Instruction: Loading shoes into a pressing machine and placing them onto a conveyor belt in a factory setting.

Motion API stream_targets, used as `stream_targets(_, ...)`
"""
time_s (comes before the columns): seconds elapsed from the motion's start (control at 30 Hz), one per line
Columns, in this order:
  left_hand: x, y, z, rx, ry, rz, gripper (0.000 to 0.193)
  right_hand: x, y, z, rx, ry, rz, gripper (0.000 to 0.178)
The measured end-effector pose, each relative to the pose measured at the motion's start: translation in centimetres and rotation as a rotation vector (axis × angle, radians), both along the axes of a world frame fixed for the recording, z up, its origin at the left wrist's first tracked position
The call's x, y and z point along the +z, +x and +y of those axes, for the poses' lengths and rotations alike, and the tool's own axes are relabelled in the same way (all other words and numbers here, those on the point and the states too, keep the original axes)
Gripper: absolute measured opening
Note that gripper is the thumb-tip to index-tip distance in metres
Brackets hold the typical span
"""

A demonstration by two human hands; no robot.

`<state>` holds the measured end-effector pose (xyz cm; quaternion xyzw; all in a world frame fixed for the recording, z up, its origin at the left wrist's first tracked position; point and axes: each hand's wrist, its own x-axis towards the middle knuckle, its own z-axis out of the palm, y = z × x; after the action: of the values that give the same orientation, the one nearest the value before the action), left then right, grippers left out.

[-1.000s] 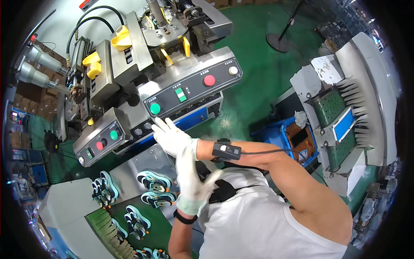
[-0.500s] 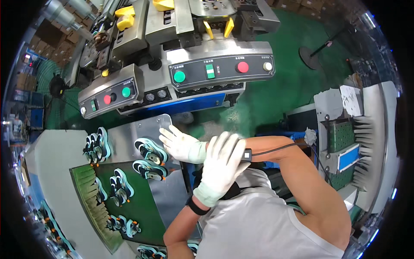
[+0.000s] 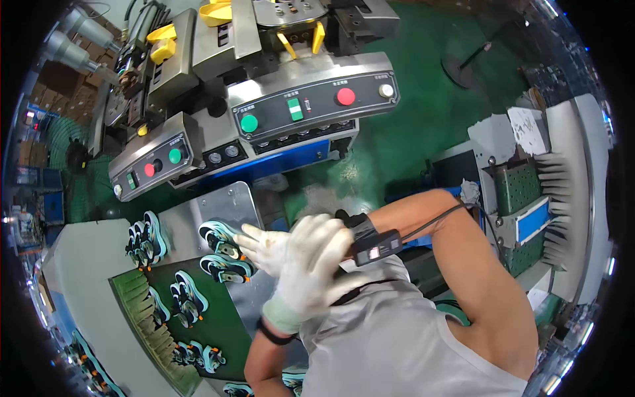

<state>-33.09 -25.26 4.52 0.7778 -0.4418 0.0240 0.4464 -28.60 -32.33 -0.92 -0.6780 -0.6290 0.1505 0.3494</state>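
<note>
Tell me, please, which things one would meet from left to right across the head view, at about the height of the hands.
Grey panel, cluster of shoes with pale-blue soles, two shoes nearest the hands, gloved left hand, black wrist device, blue panel, grey bristles.

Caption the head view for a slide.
Gloved left hand overlapping the gloved right hand in view, near shoes, with a button panel beyond.

Right hand (image 3: 266,253) hidden (only partly).
</note>
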Motion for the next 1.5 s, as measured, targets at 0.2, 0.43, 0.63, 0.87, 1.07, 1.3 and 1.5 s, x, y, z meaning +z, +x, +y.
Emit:
stream_targets(0.2,1.9,3.9,5.2,-0.240,0.106,0.315,0.057,3.2,-3.1,-3.0,0.353,0.034,0.080,0.031)
stream_targets(0.43,1.9,5.2,4.1,-0.519,-0.029,0.926,0.039,4.4,-4.5,-2.5,0.413,0.100,0.058,0.028)
stream_targets(0.63,-0.2,5.1,3.7,-0.651,-0.170,1.156,0.026,5.3,-5.2,-2.4,0.404,0.110,0.035,0.026)
stream_targets(0.87,-1.5,3.9,3.5,-0.579,-0.318,1.320,0.019,5.9,-5.4,-3.2,0.388,0.107,0.026,0.024)
stream_targets(1.07,-2.1,4.6,3.3,-0.615,-0.260,1.178,0.017,6.4,-5.3,-2.8,0.429,0.106,0.008,0.022)
stream_targets(1.3,-1.7,4.2,2.0,-0.426,-0.271,1.058,0.007,7.3,-5.1,-2.8,0.473,0.097,0.006,0.022)
stream_targets(1.5,-3.2,3.9,-0.1,-0.373,-0.311,1.200,0.005,8.6,-3.9,-5.8,0.428,0.087,0.171,0.026)
